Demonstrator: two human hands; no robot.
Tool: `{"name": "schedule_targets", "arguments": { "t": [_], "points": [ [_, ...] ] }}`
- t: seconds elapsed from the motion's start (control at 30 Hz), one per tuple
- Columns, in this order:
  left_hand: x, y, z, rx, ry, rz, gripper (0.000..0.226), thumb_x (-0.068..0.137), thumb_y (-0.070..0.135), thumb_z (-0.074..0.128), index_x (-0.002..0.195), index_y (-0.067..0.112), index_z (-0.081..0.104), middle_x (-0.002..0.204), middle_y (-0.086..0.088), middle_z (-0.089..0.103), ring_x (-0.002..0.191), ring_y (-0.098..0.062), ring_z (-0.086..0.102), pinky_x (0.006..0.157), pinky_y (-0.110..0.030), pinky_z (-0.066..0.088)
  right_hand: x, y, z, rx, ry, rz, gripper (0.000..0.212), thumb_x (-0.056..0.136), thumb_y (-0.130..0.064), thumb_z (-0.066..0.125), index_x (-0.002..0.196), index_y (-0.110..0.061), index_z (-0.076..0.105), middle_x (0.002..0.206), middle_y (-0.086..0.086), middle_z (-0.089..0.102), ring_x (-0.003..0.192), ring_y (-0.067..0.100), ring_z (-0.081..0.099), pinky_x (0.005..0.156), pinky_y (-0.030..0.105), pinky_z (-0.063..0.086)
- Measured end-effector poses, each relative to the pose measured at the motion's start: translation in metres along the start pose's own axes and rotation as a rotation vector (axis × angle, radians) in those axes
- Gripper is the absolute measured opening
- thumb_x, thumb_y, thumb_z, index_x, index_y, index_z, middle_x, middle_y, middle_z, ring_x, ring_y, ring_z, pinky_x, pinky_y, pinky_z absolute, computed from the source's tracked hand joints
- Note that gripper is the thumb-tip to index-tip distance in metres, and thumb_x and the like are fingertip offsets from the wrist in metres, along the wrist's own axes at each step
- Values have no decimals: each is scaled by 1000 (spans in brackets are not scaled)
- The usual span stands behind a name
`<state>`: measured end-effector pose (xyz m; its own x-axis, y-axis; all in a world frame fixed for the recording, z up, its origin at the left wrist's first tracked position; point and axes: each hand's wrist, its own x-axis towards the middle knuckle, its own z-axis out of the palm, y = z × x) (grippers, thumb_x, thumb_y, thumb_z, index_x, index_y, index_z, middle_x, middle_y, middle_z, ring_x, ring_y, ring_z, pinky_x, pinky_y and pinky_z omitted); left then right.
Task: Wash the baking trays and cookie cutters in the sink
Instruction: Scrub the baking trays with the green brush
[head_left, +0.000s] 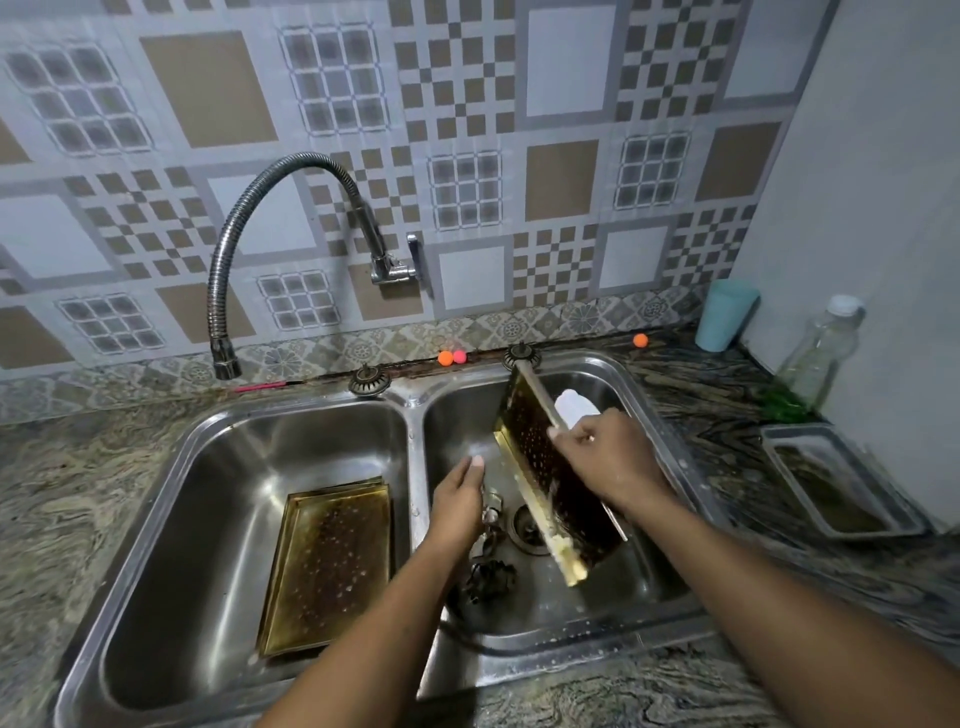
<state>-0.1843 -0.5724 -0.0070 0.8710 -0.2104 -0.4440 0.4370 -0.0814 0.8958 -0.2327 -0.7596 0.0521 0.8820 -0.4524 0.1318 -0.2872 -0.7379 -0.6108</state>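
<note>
The sink is filling the lower half; a flat tray is lying in its left basin at 7 o'clock; a tilted tray is standing in the right basin at 5 o'clock; the right hand is gripping its upper edge; the left hand, fingers straight and pressed together, is holding nothing; dark cutters are lying at 6 o'clock.

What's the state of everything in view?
left basin tray, flat on basin floor
held tray, tilted on edge in right basin
counter tray, flat on counter
right hand, grips held tray's long edge
left hand, open, holding nothing
faucet, no stream visible
bottle, upright, capped
</note>
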Motion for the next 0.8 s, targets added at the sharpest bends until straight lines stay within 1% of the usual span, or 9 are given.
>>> {"name": "schedule_targets", "arguments": {
  "t": [0.07, 0.17, 0.33, 0.43, 0.53, 0.6, 0.67, 0.73, 0.8],
  "points": [
    [-3, 25, 9, -70, -15, 16, 65, 91, 59, 60, 144, 21, 52, 143, -10, 56, 126, -35, 59, 106, -52, 49, -17, -4, 7, -122, -17, -122, 38, 87, -54, 64, 76, -18, 72, 89, 0, 61, 77, 23, 59, 64, 30, 43],
    [-9, 49, 23, -108, -85, 92, 38, 96, 42, 65, 130, 25, 60, 116, -3, 72, 102, -27, 73, 90, -49, 59, -39, -4, 22, -264, -38, -207, 37, 90, -56, 58, 96, -22, 72, 113, 0, 54, 84, 28, 63, 68, 35, 51],
    [12, 21, 35, 86, 74, 219, 69, 74, 39, 72, 140, 39, 50, 118, 6, 72, 103, -19, 72, 91, -46, 59, -55, -2, 35, -209, -25, -210, 31, 89, -45, 59, 104, -20, 72, 116, 2, 53, 80, 27, 64, 66, 37, 52],
    [-2, 29, 43, 116, 203, 219, 56, 81, 28, 73, 135, 29, 57, 99, -1, 74, 90, -20, 73, 87, -46, 61, -56, 8, 38, -66, -90, -151, 37, 80, -55, 60, 97, -24, 73, 108, -5, 53, 82, 23, 65, 67, 36, 53],
    [-11, 32, 51, 192, 277, 275, 55, 90, 15, 68, 142, 26, 53, 115, 0, 72, 97, -17, 70, 96, -38, 56, -51, 25, 36, 233, -58, -47, 32, 75, -56, 65, 94, -31, 73, 98, -12, 58, 86, 13, 63, 73, 31, 54],
    [-13, 28, 54, 197, 243, 307, 69, 96, 13, 64, 154, 37, 36, 134, -1, 63, 93, -14, 69, 87, -33, 59, -40, 34, 26, 424, 1, 51, 20, 83, -29, 74, 104, -30, 71, 104, -6, 65, 92, 13, 63, 73, 22, 49],
    [-12, 22, 56, 232, 212, 341, 75, 99, 14, 58, 150, 58, 25, 138, -5, 61, 87, -19, 71, 79, -39, 62, -25, 49, 14, 561, 22, 187, 28, 90, -8, 67, 113, -24, 68, 104, 0, 65, 92, 18, 62, 66, 19, 46],
    [-12, 18, 61, 289, 201, 388, 74, 101, 17, 54, 141, 72, 25, 140, -4, 61, 100, -33, 70, 90, -49, 60, -9, 68, 3, 623, 46, 315, 29, 91, -8, 64, 106, -32, 69, 103, 2, 68, 85, 19, 64, 63, 23, 50],
    [-14, 18, 69, 322, 208, 436, 67, 101, 15, 53, 143, 64, 35, 142, 5, 59, 108, -19, 68, 95, -27, 57, 5, 86, -10, 713, 72, 405, 29, 90, -9, 62, 99, -34, 70, 109, 3, 71, 87, 19, 66, 65, 29, 54]
  ]
}}
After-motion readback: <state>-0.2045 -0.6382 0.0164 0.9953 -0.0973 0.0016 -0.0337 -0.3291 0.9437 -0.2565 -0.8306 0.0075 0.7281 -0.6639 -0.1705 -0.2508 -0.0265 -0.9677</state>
